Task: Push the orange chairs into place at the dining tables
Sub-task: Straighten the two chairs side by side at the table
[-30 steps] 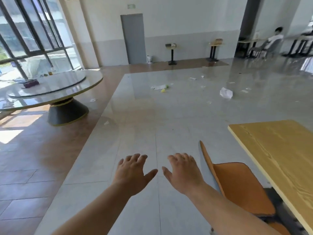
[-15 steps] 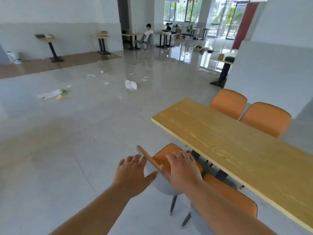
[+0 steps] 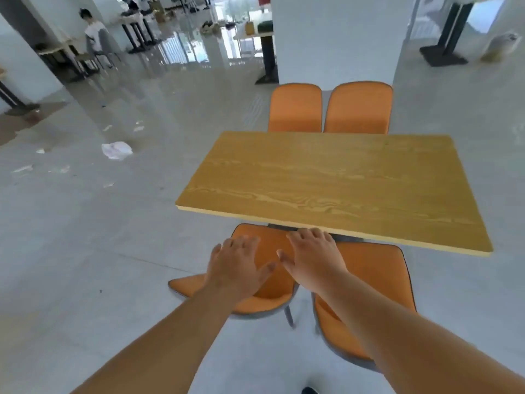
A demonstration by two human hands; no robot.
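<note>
A wooden dining table (image 3: 335,183) stands in front of me. On its near side are two orange chairs: the left chair (image 3: 272,291) is turned askew, with its seat partly under the table edge, and the right chair (image 3: 369,271) sits beside it. My left hand (image 3: 235,268) and my right hand (image 3: 312,257) hover over the left chair with fingers spread, holding nothing. Whether they touch the chair I cannot tell. Two more orange chairs (image 3: 295,108) (image 3: 359,108) are tucked in at the far side.
A white wall block (image 3: 335,38) rises behind the far chairs. Crumpled paper (image 3: 116,150) and small scraps litter the grey floor to the left. A seated person (image 3: 95,35) and other tables are far back left. A black table pedestal (image 3: 443,49) stands at the back right.
My view has swung right, from open floor to facing the table squarely. Both hands have come from over bare floor to over the left near chair, still spread.
</note>
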